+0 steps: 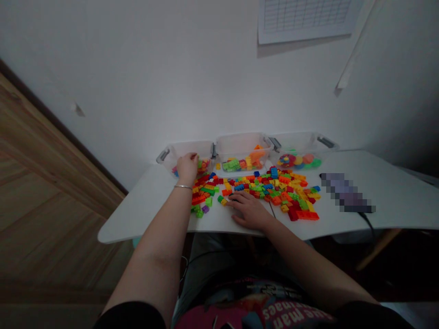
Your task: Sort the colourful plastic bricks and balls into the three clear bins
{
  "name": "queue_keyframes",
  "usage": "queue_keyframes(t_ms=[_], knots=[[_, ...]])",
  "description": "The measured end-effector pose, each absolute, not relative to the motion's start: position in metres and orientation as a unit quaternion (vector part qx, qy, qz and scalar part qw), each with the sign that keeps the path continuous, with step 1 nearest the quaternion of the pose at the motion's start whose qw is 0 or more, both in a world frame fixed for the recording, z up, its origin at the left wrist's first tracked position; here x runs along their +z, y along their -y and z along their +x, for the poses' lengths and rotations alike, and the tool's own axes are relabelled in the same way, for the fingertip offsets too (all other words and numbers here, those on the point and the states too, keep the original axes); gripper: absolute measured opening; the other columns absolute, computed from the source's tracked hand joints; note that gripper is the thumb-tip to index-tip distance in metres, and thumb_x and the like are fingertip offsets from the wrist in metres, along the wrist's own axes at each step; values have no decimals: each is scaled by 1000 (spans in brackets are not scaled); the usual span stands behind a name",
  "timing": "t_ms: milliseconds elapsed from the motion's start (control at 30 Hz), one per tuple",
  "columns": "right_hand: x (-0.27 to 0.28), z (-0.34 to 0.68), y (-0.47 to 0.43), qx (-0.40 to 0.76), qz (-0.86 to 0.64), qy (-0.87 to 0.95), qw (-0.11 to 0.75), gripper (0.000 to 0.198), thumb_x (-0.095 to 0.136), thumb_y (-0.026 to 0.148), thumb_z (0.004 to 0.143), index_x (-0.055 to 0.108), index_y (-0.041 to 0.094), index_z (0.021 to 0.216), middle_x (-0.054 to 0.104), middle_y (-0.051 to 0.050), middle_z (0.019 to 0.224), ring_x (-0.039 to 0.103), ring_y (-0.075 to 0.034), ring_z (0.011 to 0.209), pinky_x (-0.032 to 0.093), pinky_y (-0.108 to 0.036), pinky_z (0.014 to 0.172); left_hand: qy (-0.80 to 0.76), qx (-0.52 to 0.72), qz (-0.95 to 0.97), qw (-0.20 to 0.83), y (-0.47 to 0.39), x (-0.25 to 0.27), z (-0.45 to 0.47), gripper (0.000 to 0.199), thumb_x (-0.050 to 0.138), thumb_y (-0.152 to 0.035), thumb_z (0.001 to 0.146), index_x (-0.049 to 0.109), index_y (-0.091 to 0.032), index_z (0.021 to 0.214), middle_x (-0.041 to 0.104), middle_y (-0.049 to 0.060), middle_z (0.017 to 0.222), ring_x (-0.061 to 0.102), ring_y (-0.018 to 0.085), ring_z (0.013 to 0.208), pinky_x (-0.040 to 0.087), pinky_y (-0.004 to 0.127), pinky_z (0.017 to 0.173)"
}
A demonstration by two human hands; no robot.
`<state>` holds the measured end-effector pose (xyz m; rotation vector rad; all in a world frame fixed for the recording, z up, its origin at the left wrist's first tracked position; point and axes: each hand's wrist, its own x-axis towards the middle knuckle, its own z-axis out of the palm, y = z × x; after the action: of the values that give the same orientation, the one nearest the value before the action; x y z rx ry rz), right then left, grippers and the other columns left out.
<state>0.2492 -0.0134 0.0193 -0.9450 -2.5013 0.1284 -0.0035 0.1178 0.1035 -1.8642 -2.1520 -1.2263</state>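
My left hand (pixel 188 168) is over the front of the left clear plastic bin (pixel 192 147), which has small colourful pieces at its bottom. Its fingers are curled together, and whatever they may pinch is too small to make out. A bracelet circles that wrist. Low over the white table (pixel 147 201), my right hand (pixel 249 211) has its fingers stretched out and slightly apart. Beside its fingertips lie a few green and yellow toy building bricks (pixel 222 200). A wide scatter of mixed bricks (pixel 267 187) spreads behind and to the right of it.
The middle bin (pixel 240 142) holds green, yellow and orange bricks. Round colourful pieces (pixel 298 160) lie in the right bin (pixel 298 140). A blurred-out device (pixel 346 192) with a cable rests on the table's right. Behind is a wall with a printed sheet (pixel 305 20).
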Motion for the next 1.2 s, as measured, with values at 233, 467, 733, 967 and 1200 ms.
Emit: queue_keyframes(t_ms=[233, 467, 733, 967, 1200], knots=[[20, 248, 15, 50, -345, 907, 236, 43, 61, 28, 85, 63, 19, 127, 60, -11, 133, 46, -28, 130, 38, -48, 110, 683, -371, -628, 35, -116, 102, -2, 33, 47, -26, 89, 73, -20, 107, 72, 9, 117, 62, 27, 116, 21, 50, 119], [17, 247, 13, 23, -367, 887, 279, 41, 59, 25, 85, 63, 17, 125, 64, -11, 128, 53, -27, 122, 41, -46, 108, 665, -370, -648, -2, -85, 107, 16, 44, 48, -26, 87, 63, -18, 127, 61, 11, 136, 49, 27, 134, 30, 47, 117], [10, 246, 8, 2, -399, 867, 300, 38, 62, 27, 85, 65, 19, 122, 65, -10, 126, 53, -27, 119, 41, -47, 108, 604, -267, -751, 8, 4, 62, 71, 49, 47, -30, 92, 50, -21, 140, 51, 10, 147, 40, 30, 140, 26, 58, 117], [11, 245, 7, 5, -403, 868, 290, 30, 59, 25, 89, 68, 19, 117, 65, -10, 124, 53, -27, 119, 43, -45, 106, 634, -215, -739, 72, 32, 30, 79, 44, 46, -25, 91, 57, -24, 134, 57, 8, 141, 42, 33, 137, 20, 61, 118], [13, 243, 9, 13, -421, 858, 295, 29, 56, 20, 89, 68, 20, 115, 66, -9, 122, 55, -26, 116, 43, -46, 106, 631, -202, -743, 96, 38, 18, 81, 41, 49, -32, 92, 61, -23, 130, 59, 12, 138, 43, 36, 137, 22, 62, 117]])
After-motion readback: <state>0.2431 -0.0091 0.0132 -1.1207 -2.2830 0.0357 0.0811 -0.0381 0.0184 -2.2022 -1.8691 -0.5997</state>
